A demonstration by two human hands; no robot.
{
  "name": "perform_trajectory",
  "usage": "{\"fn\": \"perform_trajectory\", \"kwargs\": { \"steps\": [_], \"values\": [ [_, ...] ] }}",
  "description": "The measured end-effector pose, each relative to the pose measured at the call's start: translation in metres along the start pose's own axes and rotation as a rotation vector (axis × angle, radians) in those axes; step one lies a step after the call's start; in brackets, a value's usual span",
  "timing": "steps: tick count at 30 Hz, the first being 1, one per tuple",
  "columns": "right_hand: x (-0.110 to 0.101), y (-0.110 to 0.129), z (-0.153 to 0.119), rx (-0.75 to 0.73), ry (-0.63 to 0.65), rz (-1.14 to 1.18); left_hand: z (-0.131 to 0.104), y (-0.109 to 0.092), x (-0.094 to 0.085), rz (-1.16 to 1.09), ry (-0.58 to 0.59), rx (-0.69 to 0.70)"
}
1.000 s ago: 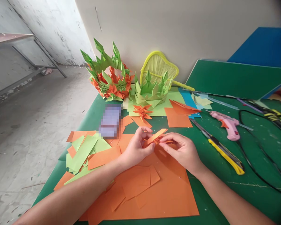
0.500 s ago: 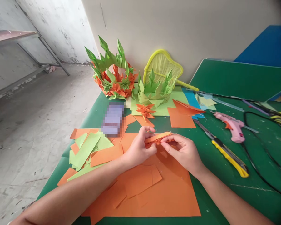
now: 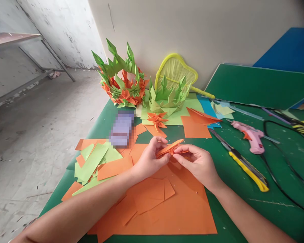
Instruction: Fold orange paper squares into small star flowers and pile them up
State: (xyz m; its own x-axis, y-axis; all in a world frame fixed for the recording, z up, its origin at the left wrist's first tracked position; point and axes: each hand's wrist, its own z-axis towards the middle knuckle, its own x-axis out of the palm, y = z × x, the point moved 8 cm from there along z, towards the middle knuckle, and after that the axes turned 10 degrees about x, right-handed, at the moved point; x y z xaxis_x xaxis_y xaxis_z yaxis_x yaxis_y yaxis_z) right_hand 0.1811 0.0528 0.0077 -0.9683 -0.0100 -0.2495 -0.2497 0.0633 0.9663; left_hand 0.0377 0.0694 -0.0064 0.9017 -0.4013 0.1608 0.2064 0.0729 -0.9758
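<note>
Between my fingers, over a large orange sheet (image 3: 187,209), is a small folded orange paper piece (image 3: 171,147). My left hand (image 3: 152,158) pinches its left side, thumb below and fingers curled behind. At its right side, my right hand (image 3: 196,162) grips it between thumb and index finger. Part of the piece is hidden by the fingertips. Just beyond lies a finished-looking orange paper flower (image 3: 157,120) with pointed petals. Behind that flower stands a light green folded paper crown (image 3: 167,101).
A green and orange paper crown (image 3: 125,84) stands at the back left, near a blurred phone (image 3: 122,130). Green and orange scraps (image 3: 93,162) lie left. To the right are a yellow utility knife (image 3: 248,170), a pink glue gun (image 3: 253,136) and its black cable.
The folded paper has turned a little, its upper strip now tilting up to the right and free of my right fingers. Both hands stay almost where they were.
</note>
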Motion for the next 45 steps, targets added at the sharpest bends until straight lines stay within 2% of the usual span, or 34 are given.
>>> {"fn": "perform_trajectory", "kwargs": {
  "steps": [8, 12, 18, 20, 24, 29, 32, 38, 45],
  "values": [
    [0.000, 0.008, -0.005, -0.105, -0.055, -0.084, 0.000, 0.008, -0.003, -0.082, -0.073, -0.083],
    [0.000, 0.004, -0.004, -0.060, -0.040, -0.069, -0.001, 0.002, 0.000, -0.134, -0.065, -0.085],
    [-0.002, -0.001, 0.001, 0.008, 0.005, 0.017, -0.006, -0.001, 0.002, -0.203, -0.044, -0.231],
    [-0.004, 0.001, 0.002, -0.029, -0.007, -0.003, -0.005, -0.002, 0.001, -0.185, -0.054, -0.222],
    [-0.005, 0.007, 0.001, -0.116, -0.037, -0.066, -0.001, -0.004, -0.001, -0.146, -0.070, -0.114],
    [-0.003, 0.013, -0.001, -0.143, -0.029, -0.109, 0.000, 0.002, 0.003, -0.133, -0.009, -0.055],
    [0.000, 0.013, -0.002, -0.133, -0.001, -0.114, 0.001, 0.002, 0.002, -0.087, -0.014, -0.011],
    [0.006, 0.007, 0.001, -0.083, 0.083, -0.123, 0.001, 0.003, -0.003, -0.080, -0.094, -0.021],
    [0.002, 0.013, 0.001, -0.110, 0.017, -0.218, -0.001, 0.002, 0.003, -0.191, -0.041, -0.110]
  ]
}}
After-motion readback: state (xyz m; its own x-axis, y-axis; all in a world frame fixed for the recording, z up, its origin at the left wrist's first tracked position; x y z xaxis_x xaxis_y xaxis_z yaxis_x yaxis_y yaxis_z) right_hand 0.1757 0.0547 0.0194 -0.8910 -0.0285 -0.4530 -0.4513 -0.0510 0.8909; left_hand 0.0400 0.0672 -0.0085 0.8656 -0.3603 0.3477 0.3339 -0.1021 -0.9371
